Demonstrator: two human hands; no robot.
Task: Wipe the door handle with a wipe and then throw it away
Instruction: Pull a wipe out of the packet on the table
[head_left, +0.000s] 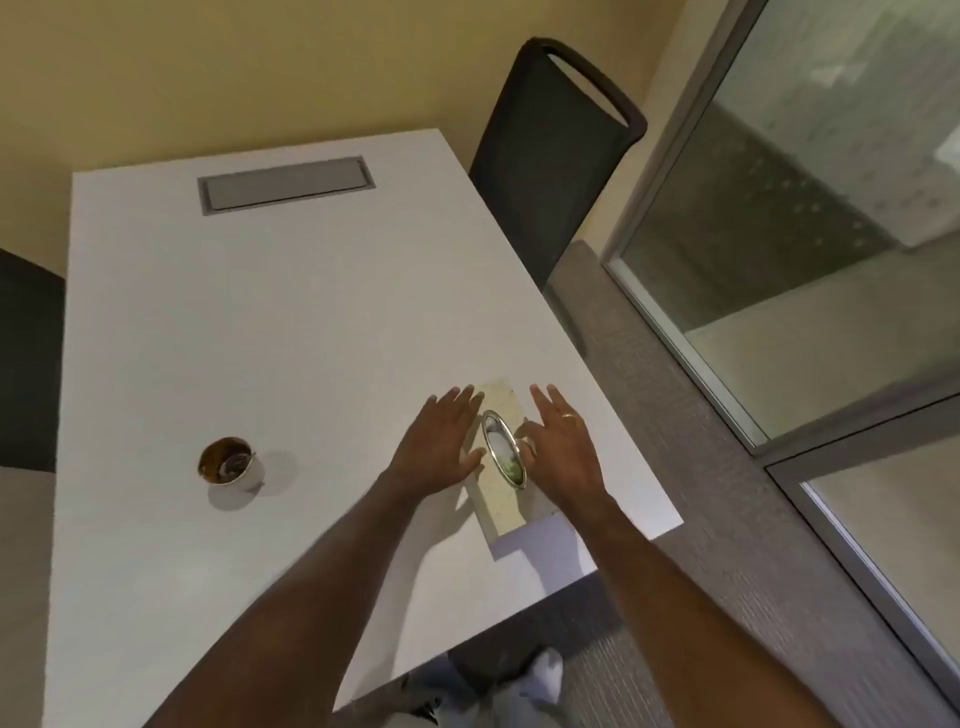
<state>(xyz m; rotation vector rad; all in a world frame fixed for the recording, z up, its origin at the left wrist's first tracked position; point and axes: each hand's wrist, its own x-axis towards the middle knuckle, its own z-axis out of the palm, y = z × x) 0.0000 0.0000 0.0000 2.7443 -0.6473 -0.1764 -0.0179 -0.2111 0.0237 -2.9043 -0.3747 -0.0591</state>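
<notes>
Hands flank the flat pale-green wipe pack with oval flip lid (501, 457) on the white surface (260, 338): left hand (441, 447) and right hand (558, 449) both splayed, gripping nothing. Best approach: pin pack with left, pull one wipe through lid opening. Brown-stained paper cup (228, 464) sits well left of pack.

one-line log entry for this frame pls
stage: opening wipe pack | left hand: open, beside wipe pack | right hand: open, thumb at flip lid | lid: raised | table: used cup left

Office mtg room: white table (260, 338) w/ cable hatch (287, 183), glass partition (831, 208).
</notes>
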